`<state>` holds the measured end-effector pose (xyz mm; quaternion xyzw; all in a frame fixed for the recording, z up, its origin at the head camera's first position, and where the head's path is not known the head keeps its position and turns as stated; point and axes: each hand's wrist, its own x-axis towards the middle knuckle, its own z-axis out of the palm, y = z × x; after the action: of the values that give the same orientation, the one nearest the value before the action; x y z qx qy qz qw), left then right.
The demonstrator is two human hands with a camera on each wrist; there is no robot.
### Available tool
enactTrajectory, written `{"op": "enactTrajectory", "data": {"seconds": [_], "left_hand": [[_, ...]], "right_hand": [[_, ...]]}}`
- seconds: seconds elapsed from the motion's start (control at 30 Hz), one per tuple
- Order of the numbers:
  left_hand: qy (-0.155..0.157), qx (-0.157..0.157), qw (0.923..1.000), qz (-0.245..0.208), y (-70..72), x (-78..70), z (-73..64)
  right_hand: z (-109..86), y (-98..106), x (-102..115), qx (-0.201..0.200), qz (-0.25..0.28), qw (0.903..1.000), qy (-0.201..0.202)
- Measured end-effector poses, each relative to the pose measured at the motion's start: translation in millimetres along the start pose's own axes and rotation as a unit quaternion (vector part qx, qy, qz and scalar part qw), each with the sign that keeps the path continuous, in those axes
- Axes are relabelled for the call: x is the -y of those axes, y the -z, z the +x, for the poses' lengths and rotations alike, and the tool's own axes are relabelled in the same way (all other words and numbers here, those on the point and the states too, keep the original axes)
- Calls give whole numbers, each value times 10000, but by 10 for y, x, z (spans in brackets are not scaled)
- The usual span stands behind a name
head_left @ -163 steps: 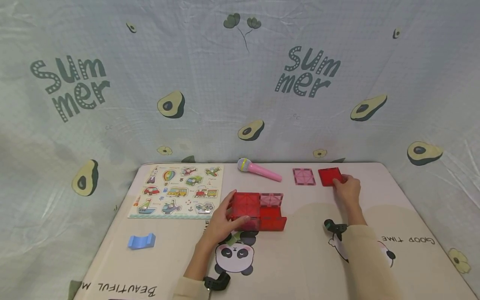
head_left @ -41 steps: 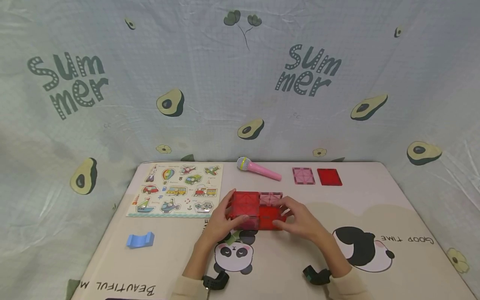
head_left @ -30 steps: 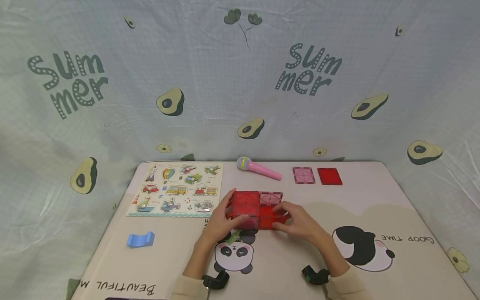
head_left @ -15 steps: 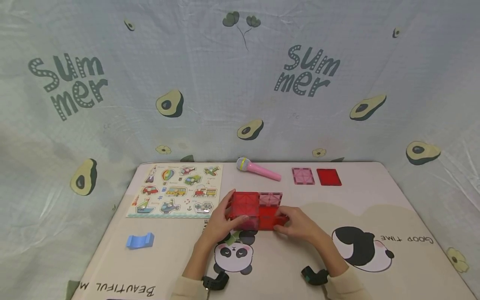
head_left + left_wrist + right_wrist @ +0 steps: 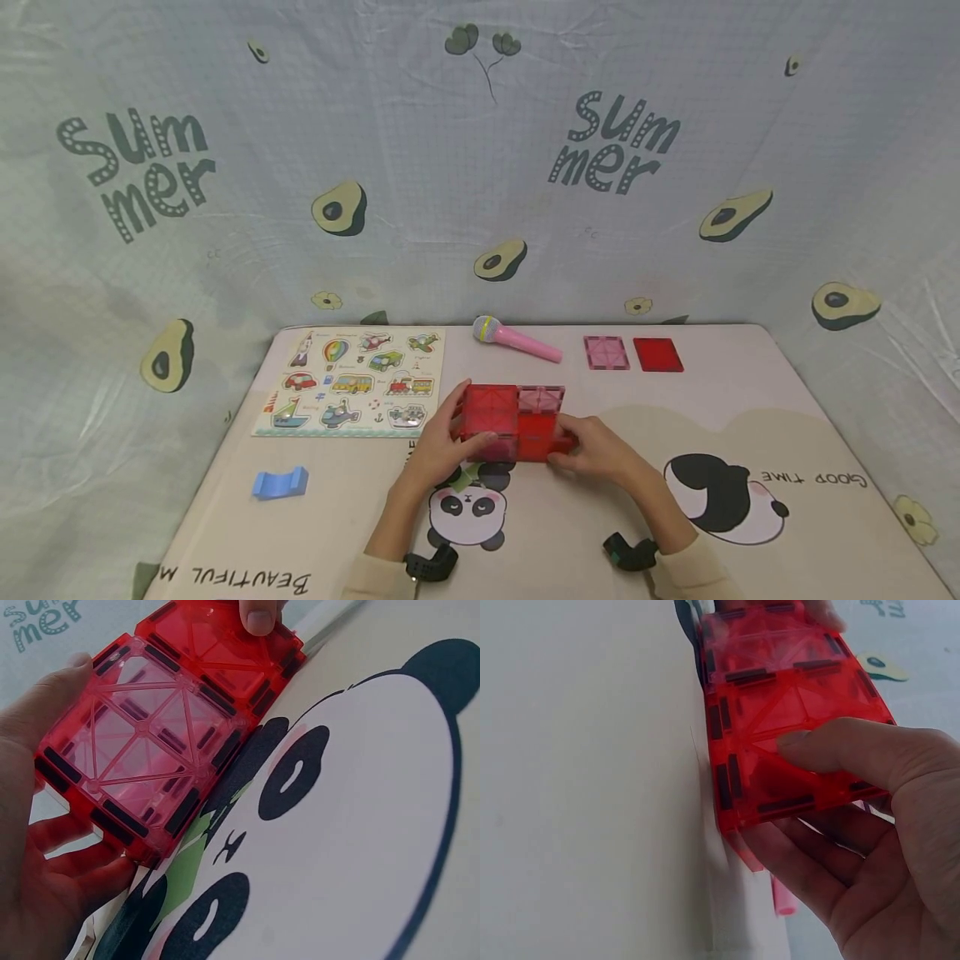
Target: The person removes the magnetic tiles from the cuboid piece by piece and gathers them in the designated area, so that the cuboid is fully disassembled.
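Note:
In the head view my left hand (image 5: 441,450) grips the left end of a box of translucent magnetic tiles (image 5: 491,407), thumb on the front and fingers behind. The box's left part has a red top and a pink front tile (image 5: 142,727). A pink tile (image 5: 542,399) stands at the back of the right part, with a red tile (image 5: 536,446) at its front. My right hand (image 5: 600,450) pinches this right end; in the right wrist view its thumb (image 5: 832,746) presses the red front tile and the fingers curl underneath. The far side is hidden.
Behind the box lie a pink toy microphone (image 5: 525,342), a loose pink tile (image 5: 606,353) and a loose red tile (image 5: 658,355). A vehicle puzzle board (image 5: 375,428) is at the back left, with a blue curved block (image 5: 281,483) in front of it. A printed curtain hangs behind the table.
My right hand has left the loose red tile at the back right and come to the box's right end. There its fingers have closed in on the red tile. The left hand stays put.

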<state>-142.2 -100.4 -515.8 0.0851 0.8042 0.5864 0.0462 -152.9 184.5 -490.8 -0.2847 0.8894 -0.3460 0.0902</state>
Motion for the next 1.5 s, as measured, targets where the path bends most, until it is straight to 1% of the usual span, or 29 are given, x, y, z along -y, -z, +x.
{"op": "enactTrajectory", "data": {"seconds": [0.2, 0.4, 0.7, 0.87, 1.1, 1.23, 1.5], "left_hand": [[-34, 26, 10000, 7, -1, -8, 7], [38, 32, 10000, 49, 0, -20, -1], [9, 38, 10000, 84, -4, -33, -1], [-12, 59, 10000, 18, -2, -26, -3], [-30, 64, 9999, -87, 1, -14, 0], [-44, 54, 10000, -45, 2, -15, 1], [63, 31, 10000, 47, -3, -13, -5]], "right_hand": [[0, 8, -9, 51, 90, 9999, -63], [-6, 5, -36, 62, 175, 9997, -139], [-10, 1, -99, 93, 397, 9992, -44], [-8, 4, -106, 94, 515, 9986, 49], [-14, 16, -122, 151, 563, 9983, -84], [-22, 29, -123, 142, 568, 9982, -110], [-35, 43, -122, 72, 642, 9977, -205]]}}
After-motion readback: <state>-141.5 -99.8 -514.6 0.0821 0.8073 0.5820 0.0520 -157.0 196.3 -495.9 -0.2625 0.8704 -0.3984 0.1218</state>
